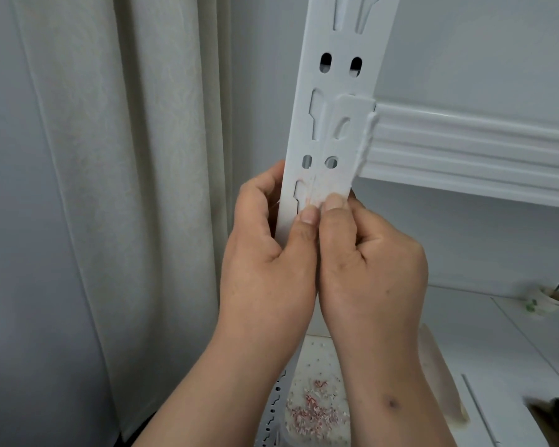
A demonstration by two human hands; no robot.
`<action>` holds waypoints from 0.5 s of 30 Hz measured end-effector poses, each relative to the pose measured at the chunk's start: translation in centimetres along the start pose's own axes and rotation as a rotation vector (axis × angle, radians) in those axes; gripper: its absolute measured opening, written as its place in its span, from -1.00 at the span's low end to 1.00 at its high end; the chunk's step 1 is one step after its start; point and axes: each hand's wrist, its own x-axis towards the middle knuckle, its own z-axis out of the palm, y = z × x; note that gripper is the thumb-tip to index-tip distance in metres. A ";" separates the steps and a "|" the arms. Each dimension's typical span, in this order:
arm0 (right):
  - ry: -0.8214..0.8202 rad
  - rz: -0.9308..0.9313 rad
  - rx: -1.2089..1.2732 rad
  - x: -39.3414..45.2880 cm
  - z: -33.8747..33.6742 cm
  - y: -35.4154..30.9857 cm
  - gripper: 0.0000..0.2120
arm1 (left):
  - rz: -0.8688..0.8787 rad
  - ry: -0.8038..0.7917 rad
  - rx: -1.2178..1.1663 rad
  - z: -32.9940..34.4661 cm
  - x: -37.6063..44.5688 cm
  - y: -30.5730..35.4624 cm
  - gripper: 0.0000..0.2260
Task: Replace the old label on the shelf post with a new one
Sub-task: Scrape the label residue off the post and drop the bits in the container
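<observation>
Curtain point(136, 188) hangs far left. My left hand point(268, 253) wraps the shelf post point(333, 130), fingers curled round its left edge, thumb on the front face. Old label point(320, 190): only a pinkish smear remains there. My right hand point(371, 269) curls tight, thumb scraping it. Red-white scrapings point(310, 414) lie below. I judge removal nearly done; no new label visible, 1 step left.
</observation>
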 end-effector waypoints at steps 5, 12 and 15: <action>0.057 -0.079 -0.117 0.1 0.3 0.4 -0.65 | 0.010 0.007 -0.012 0.0 0.1 -0.2 -0.64; 0.089 -0.146 -0.193 0.0 0.5 0.8 -0.65 | 0.012 0.023 -0.032 0.1 0.1 -0.3 -0.65; 0.070 -0.143 -0.158 0.0 0.4 0.7 -0.69 | 0.019 0.018 -0.011 0.0 0.1 -0.3 -0.65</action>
